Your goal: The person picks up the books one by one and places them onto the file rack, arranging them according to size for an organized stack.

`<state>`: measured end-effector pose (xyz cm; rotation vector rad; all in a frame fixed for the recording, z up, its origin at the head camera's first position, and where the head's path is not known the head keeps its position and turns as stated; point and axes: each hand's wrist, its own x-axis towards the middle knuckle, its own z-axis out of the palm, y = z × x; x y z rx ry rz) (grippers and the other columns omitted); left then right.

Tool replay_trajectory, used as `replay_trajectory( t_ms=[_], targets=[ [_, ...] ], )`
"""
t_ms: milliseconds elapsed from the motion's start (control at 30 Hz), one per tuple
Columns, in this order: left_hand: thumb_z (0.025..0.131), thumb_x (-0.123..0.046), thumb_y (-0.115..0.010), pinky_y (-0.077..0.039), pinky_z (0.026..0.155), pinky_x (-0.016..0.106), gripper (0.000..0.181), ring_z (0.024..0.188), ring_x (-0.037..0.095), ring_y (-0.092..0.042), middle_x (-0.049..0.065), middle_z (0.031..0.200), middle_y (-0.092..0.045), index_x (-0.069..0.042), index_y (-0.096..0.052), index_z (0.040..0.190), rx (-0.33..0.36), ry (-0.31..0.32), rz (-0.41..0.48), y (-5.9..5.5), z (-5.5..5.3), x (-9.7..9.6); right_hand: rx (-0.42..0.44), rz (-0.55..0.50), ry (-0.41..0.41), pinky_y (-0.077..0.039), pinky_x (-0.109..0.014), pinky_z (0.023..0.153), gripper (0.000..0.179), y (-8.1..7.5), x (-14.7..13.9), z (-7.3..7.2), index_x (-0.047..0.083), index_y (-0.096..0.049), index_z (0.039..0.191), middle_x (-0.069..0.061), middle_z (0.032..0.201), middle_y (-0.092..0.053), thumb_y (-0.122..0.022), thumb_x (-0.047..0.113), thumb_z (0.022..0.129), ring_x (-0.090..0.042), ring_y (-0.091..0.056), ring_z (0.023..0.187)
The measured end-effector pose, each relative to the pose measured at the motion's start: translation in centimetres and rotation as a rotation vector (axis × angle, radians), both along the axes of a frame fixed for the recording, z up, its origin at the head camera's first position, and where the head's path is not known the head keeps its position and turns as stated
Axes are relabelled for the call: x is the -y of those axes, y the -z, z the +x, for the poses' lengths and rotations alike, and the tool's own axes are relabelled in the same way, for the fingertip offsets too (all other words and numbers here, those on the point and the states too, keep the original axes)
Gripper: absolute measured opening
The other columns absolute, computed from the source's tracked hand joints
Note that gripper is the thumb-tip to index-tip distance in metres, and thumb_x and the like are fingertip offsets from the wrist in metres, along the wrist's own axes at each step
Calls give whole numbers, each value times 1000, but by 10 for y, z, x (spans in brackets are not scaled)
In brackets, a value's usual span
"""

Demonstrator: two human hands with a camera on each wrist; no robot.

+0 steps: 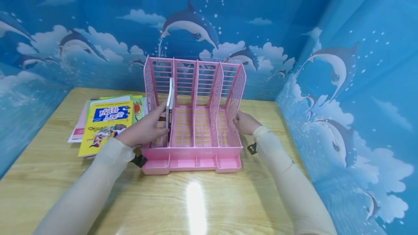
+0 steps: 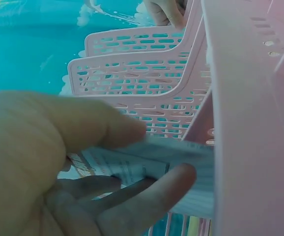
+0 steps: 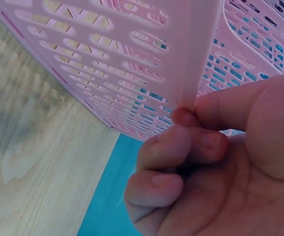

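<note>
A pink desktop file rack (image 1: 192,152) with upright dividers stands on the table. Thin booklets (image 1: 169,100) stand on edge in its leftmost compartment, spines toward me. My left hand (image 1: 145,126) grips them from the left side. In the left wrist view, the thumb lies on one side of the booklets (image 2: 142,155) and the fingers on the other. At the rack's right side, my right hand (image 1: 247,123) pinches the edge of the outer wall. The right wrist view shows thumb and index finger on that edge, with the other fingers of the right hand (image 3: 181,157) curled below.
Left of the rack lies a pile of books, topped by a yellow book (image 1: 107,126) with a blue title block. Small trays (image 1: 191,164) run along the rack's front. A blue dolphin-print curtain (image 1: 192,21) closes off the back and sides of the wooden table (image 1: 156,206).
</note>
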<state>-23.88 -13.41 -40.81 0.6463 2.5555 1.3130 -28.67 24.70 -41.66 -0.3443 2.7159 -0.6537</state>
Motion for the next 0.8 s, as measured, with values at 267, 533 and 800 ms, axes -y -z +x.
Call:
replay_trajectory(
  t_ms=[267, 533, 800],
  targets=[
    [98, 1, -63, -44, 110, 61, 105, 146, 41, -40, 10, 169, -28, -53, 1, 160, -9, -115, -102, -4, 2, -4, -25, 12, 11, -33, -60, 119, 52, -1, -2, 1, -2, -35, 158, -29, 151, -48, -40, 17, 110, -49, -46, 139],
    [99, -17, -59, -57, 89, 61, 96, 110, 45, -65, 31, 147, -52, -30, 7, 167, 88, -292, -150, -7, 0, 0, -11, -4, 14, -32, -60, 120, 53, -2, -1, 2, -1, -31, 159, -29, 154, -45, -40, 17, 110, -49, -45, 140],
    [105, -18, -49, -56, 62, 38, 54, 76, 27, -65, 29, 119, -65, 2, -35, 153, 25, -358, -137, -7, 0, 2, -3, -15, 14, -31, -60, 121, 53, -2, 0, 2, -3, -32, 159, -29, 155, -44, -40, 16, 110, -48, -44, 141]
  ],
)
